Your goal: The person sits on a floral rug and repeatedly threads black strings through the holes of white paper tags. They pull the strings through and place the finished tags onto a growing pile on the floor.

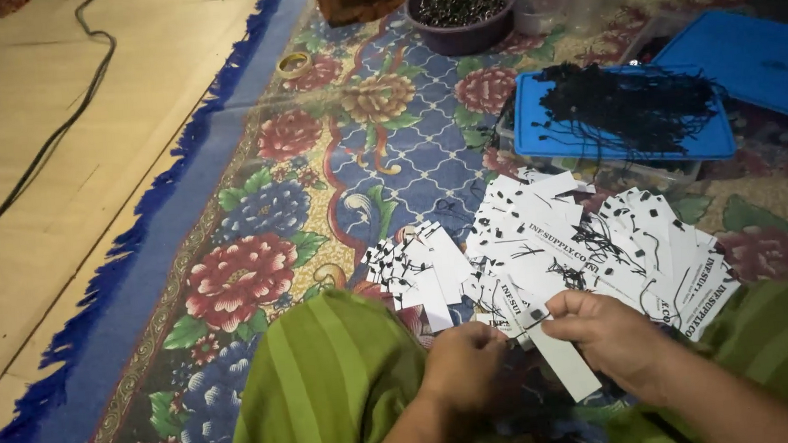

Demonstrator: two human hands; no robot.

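My left hand (pixel 462 360) and my right hand (pixel 606 330) meet low in the head view, above my green-clad knees. My right hand pinches a long white paper tag (pixel 562 356) near its top. My left hand pinches a thin black string (pixel 524 327) that runs to the tag's top end. Just beyond my hands lies a big heap of white tags (pixel 593 243) with black strings, and a smaller fanned bundle of tags (pixel 416 265) to its left. A bunch of loose black strings (pixel 628 102) rests on a blue lid (pixel 538 140).
Everything lies on a flowered carpet (pixel 333 161) with a blue fringe. A purple bowl (pixel 462 36) of small dark bits stands at the back. A second blue lid (pixel 756 62) sits at the right. A tape roll (pixel 294 64) and a black cable (pixel 50 136) lie to the left.
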